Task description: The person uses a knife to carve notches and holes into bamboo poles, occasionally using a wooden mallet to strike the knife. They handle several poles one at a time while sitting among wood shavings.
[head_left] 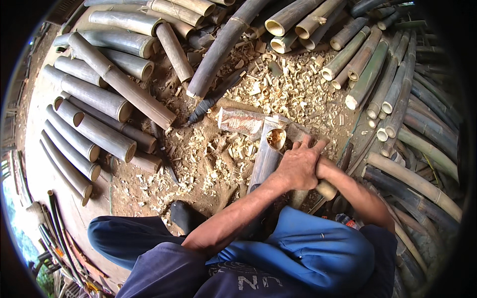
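Observation:
My left hand [297,166] reaches in from the lower left and lies over something at centre right, its fingers bent forward beside a dark wooden block [297,131]. Crossing close against it, my right hand [322,165] comes from the lower right and is partly covered. What both hands grip is mostly hidden. Just below them a tan, rounded wooden end [326,190] sticks out. Left of my fingers is a round bamboo opening [276,139] with a pale rim and brownish-white bits inside. A grey bamboo piece [262,166] slants beneath it, near a pale, reddish-marked split piece [240,122].
Pale wood shavings [283,94] cover the ground ahead. Cut bamboo tubes [94,99] lie in rows at left, with more bamboo [365,74] stacked at right. One long grey tube [218,54] points toward me. A dark-wrapped tool [206,105] lies beyond my left arm.

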Motion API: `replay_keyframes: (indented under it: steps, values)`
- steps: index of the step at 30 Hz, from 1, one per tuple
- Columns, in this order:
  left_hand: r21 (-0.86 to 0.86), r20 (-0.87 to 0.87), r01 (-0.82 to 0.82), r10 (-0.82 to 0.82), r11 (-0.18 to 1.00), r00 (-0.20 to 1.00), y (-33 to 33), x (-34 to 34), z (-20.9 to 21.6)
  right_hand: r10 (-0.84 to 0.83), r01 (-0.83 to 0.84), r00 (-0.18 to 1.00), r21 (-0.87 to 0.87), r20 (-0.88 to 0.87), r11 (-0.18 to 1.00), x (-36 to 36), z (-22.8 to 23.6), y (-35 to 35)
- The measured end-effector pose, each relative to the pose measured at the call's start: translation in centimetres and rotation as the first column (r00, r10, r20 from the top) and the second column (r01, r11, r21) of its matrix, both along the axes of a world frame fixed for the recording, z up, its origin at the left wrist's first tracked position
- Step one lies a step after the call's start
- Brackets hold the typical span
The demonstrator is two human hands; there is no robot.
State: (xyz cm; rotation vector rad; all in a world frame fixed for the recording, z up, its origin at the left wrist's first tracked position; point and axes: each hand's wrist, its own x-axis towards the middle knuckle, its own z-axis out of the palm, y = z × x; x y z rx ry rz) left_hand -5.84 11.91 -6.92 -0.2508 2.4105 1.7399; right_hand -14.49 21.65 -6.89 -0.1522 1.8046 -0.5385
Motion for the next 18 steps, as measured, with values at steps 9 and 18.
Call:
replay_keyframes:
  steps: [9, 18]
  values:
    - [-0.076, -0.068, 0.305, -0.310, 0.949, 0.948, -6.1, 3.0, 1.7, -0.753, 0.902, 0.360, 0.001, 0.550, 0.432, 9.1, -0.8, -3.4]
    - [-0.435, 0.517, 0.288, -0.025, 0.853, 0.856, -9.4, 14.0, 3.9, -0.482, 0.893, 0.271, -0.032, 0.833, 0.448, 11.1, -1.4, -2.3]
